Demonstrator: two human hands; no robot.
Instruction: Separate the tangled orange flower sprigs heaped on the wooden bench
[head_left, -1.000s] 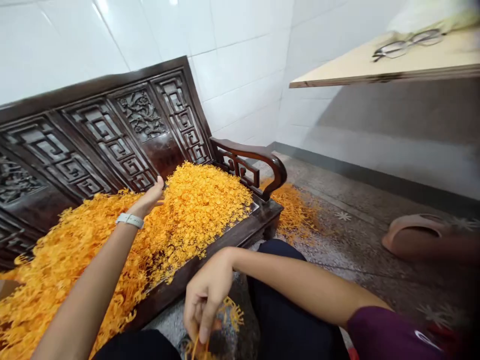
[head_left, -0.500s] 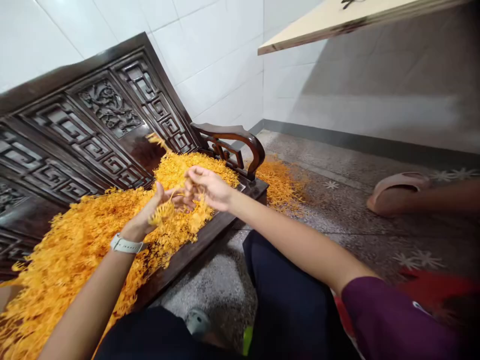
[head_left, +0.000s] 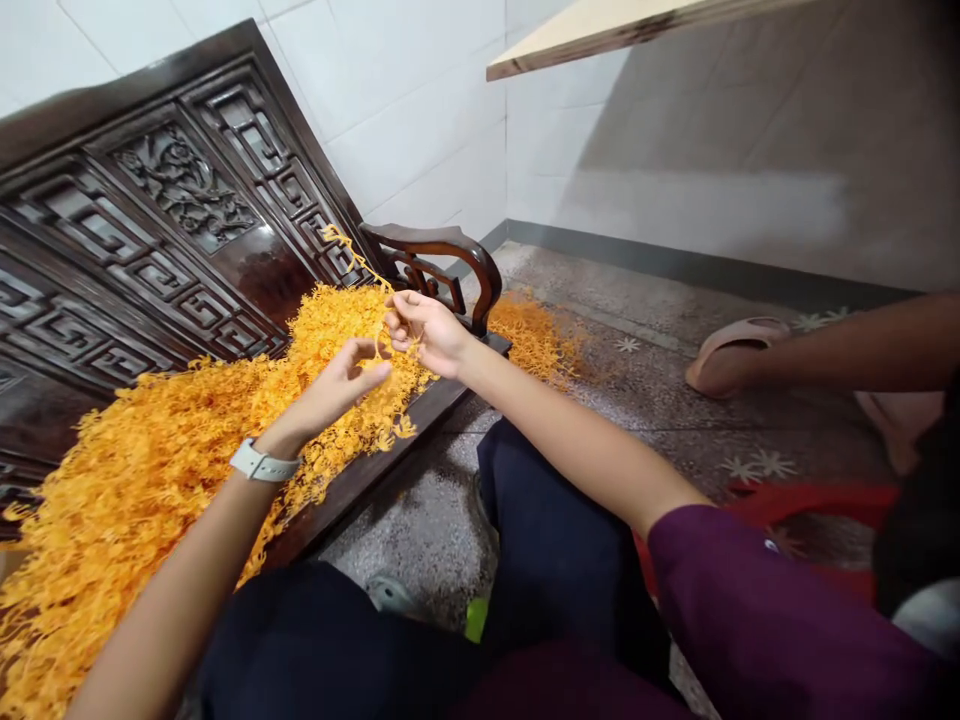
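Two hands work one orange strand (head_left: 354, 256) above the heap (head_left: 150, 470) on the sofa (head_left: 360, 482). The right hand (head_left: 429, 332) pinches it high and the left hand (head_left: 341, 385) pinches it lower. They appear to be teasing it apart; freeing it calls for gentle opposing pulls.

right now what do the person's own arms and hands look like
Both hands are bare, left hand and right hand, no gloves. A white watch band circles the left wrist. The right arm wears a dark purple short sleeve with a small white mark.

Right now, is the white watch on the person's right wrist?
No, the white watch sits on the left wrist, just behind the left hand.
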